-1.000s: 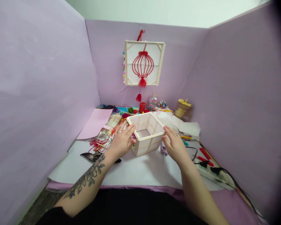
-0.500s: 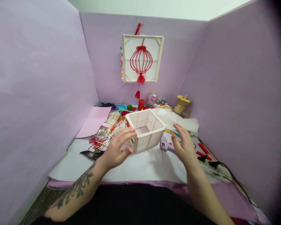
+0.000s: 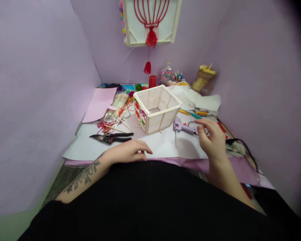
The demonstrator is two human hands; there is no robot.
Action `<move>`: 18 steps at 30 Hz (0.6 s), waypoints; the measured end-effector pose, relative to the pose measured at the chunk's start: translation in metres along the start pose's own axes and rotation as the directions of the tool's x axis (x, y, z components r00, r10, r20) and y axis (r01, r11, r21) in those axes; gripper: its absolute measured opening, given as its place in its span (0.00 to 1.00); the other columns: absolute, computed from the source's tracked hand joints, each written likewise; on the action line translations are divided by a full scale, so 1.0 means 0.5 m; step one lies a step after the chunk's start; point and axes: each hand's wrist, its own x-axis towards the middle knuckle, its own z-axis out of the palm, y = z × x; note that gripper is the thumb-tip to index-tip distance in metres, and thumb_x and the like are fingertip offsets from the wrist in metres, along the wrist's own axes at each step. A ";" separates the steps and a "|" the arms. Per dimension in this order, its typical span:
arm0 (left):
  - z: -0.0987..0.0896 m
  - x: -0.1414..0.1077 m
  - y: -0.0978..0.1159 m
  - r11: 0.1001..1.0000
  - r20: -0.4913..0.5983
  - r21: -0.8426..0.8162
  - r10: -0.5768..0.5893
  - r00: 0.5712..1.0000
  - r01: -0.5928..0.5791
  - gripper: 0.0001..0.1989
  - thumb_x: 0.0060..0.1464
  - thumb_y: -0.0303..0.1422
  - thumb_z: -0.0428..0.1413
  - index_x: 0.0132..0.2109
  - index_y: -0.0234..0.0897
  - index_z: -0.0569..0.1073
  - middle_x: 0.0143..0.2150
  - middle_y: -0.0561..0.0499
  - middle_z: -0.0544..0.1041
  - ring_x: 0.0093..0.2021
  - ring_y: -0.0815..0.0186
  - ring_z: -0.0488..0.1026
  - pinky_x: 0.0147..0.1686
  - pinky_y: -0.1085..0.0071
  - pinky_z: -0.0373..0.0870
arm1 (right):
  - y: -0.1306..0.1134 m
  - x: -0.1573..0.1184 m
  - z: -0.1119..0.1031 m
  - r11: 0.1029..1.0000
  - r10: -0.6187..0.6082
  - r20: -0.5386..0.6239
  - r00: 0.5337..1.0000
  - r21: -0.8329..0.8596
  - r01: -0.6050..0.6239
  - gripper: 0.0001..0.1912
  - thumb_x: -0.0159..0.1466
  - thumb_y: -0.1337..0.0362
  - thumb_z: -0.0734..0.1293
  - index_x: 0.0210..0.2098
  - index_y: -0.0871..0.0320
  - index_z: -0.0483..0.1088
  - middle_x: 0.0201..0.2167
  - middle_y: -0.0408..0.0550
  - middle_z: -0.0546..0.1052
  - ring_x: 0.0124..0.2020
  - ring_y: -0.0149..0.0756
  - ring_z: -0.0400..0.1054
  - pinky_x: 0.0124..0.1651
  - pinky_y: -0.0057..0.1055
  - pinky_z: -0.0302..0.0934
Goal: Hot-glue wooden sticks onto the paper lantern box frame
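Observation:
A white box-shaped frame [image 3: 163, 117] of thin sticks and paper stands on the table, its top uncovered and colourful pictures on its left side. My left hand [image 3: 132, 150] rests at the table's front edge, below the black-handled pruning shears [image 3: 110, 138], fingers loosely bent and holding nothing. My right hand [image 3: 212, 137] hovers right of the lilac glue gun [image 3: 184, 127], its thumb and fingers apart and nothing between them. The glue gun lies on its side, with a clear stick-like piece pointing toward the front.
A square lantern [image 3: 135, 36] with red tassels hangs at the back wall. Behind the box are a jar of pompoms [image 3: 166, 75] and a red cup [image 3: 153, 81]. Bundled sticks [image 3: 119, 103] and pink paper [image 3: 100, 102] lie left; a yellow-lidded container [image 3: 203, 78] stands right.
The view has tilted down. My left hand has moved away from the box to the table's front edge. My right hand has shifted right, beside the glue gun.

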 end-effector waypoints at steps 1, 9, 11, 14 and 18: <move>0.002 0.004 0.004 1.000 0.045 -0.024 0.013 0.999 -0.012 0.13 0.60 0.32 0.58 0.51 0.36 0.76 0.47 0.45 0.79 0.42 0.65 0.77 0.44 0.71 0.70 | -0.003 0.000 0.003 1.000 -0.006 0.008 1.000 0.003 0.006 0.12 0.67 0.61 0.60 0.43 0.55 0.75 0.43 0.54 0.79 0.48 0.46 0.72 0.53 0.45 0.64; 0.065 0.035 0.007 0.995 0.117 0.012 0.095 0.989 -0.097 0.03 0.58 0.28 0.59 0.37 0.38 0.78 0.36 0.50 0.79 0.37 0.67 0.76 0.40 0.75 0.70 | 0.002 -0.013 0.022 0.998 -0.044 0.058 0.997 0.043 0.042 0.11 0.67 0.63 0.62 0.40 0.56 0.76 0.42 0.53 0.79 0.47 0.43 0.72 0.52 0.41 0.65; 0.055 0.030 0.007 0.994 0.057 0.042 0.098 0.994 -0.101 0.06 0.60 0.28 0.55 0.35 0.37 0.76 0.34 0.50 0.78 0.35 0.67 0.75 0.38 0.74 0.69 | 0.011 -0.013 0.019 0.999 -0.036 0.056 0.998 0.026 0.034 0.11 0.67 0.62 0.61 0.40 0.56 0.76 0.42 0.52 0.79 0.46 0.43 0.73 0.51 0.41 0.66; 0.005 -0.006 0.010 0.994 -0.187 0.111 0.036 0.982 -0.016 0.10 0.64 0.30 0.49 0.37 0.37 0.73 0.35 0.47 0.76 0.36 0.64 0.73 0.38 0.68 0.69 | 0.028 -0.008 0.007 1.000 0.000 0.021 1.000 -0.024 0.001 0.12 0.67 0.61 0.61 0.39 0.56 0.76 0.41 0.53 0.79 0.45 0.44 0.73 0.50 0.42 0.67; -0.082 -0.094 0.011 0.993 -0.655 0.024 -0.071 0.753 0.114 0.11 0.64 0.41 0.51 0.35 0.43 0.69 0.31 0.52 0.71 0.32 0.63 0.69 0.33 0.65 0.67 | 0.054 0.000 -0.008 0.994 0.060 -0.006 0.998 -0.096 -0.060 0.13 0.67 0.60 0.60 0.39 0.56 0.76 0.40 0.54 0.79 0.44 0.45 0.73 0.49 0.44 0.66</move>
